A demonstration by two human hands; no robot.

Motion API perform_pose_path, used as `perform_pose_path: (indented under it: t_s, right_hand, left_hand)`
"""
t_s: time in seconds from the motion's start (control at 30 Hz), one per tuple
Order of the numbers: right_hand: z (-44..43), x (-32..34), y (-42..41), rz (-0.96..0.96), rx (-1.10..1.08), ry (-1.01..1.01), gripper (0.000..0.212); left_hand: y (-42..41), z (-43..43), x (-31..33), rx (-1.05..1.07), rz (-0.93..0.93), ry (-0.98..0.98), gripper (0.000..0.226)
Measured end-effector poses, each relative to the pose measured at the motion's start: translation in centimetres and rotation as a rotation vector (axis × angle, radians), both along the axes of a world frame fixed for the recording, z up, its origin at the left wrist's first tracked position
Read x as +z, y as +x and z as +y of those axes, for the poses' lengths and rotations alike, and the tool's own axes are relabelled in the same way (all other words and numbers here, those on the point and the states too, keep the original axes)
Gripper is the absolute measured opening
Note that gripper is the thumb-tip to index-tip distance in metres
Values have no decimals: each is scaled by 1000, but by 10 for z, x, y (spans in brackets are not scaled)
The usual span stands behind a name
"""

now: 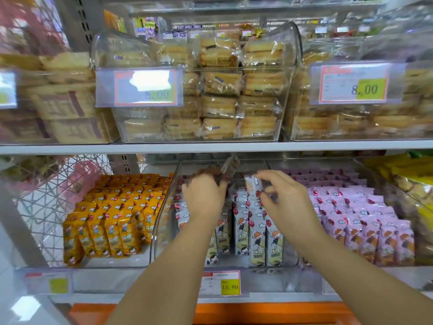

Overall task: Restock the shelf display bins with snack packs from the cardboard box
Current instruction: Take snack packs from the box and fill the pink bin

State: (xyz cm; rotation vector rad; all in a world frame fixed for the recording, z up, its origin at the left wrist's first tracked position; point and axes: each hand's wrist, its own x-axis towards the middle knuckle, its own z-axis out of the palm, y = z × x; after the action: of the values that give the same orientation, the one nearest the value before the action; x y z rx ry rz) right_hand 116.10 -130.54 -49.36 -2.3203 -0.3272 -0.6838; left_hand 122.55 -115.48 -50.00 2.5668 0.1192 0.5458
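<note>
Over the middle bin (164,214) on the lower shelf, both your hands work among the white snack packs (241,221). Your left hand (203,195) curls its fingers down over brown packs (212,172) near the back of the bin; whether they grip or only press, you cannot tell. Your right hand (284,198) pinches the top of one white pack (251,187) between thumb and fingertips, other fingers loosely bent. Risks: the standing rows lean on each other, so a push from either wrist likely topples packs or knocks the front ones over the low clear lip. A raised brown pack (230,166) sits close under the shelf edge (210,147) and may catch on it. Brown packs mixed into a white bin may also mean misplaced stock; check. Packs look like slim glossy foil wrappers, white with a cartoon figure and red balloon, standing upright, slippery and easily crumpled. Yellow packs (112,214) fill the left bin, pink packs (356,219) the right. No cardboard box is visible.
</note>
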Motion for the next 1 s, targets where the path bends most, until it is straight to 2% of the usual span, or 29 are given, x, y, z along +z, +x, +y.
perform_pose_path:
  t_s: [0.17,0.27,0.47,0.6,0.67,0.73,0.8,0.9,1.0]
  right_hand:
    - [-1,5,-14,-2,47,21,30]
    - [-7,8,-21,22,43,85,42]
    - [-12,11,-30,57,30,256,35]
    - [-7,18,-34,132,122,402,35]
    - [-1,15,-29,222,124,321,33]
    - [5,9,-19,302,53,150,25]
    - [14,3,-10,334,-32,-115,31]
    - [25,-4,3,264,-168,-488,42]
    - [33,-8,9,341,-193,-789,48]
  left_hand:
    - [-2,-6,0,28,81,70,24]
    - [-2,-8,-2,52,70,50,22]
    - [-4,-8,-2,-48,70,28,14]
    - [-8,-2,-6,-133,3,-139,19]
    - [-15,5,-8,-221,10,-294,22]
    - [-22,14,-12,-283,21,-343,20]
    - [-28,24,-16,-317,57,-331,19]
    - [-32,36,-20,-364,125,-286,19]
    - [-34,44,-22,-390,143,-251,22]
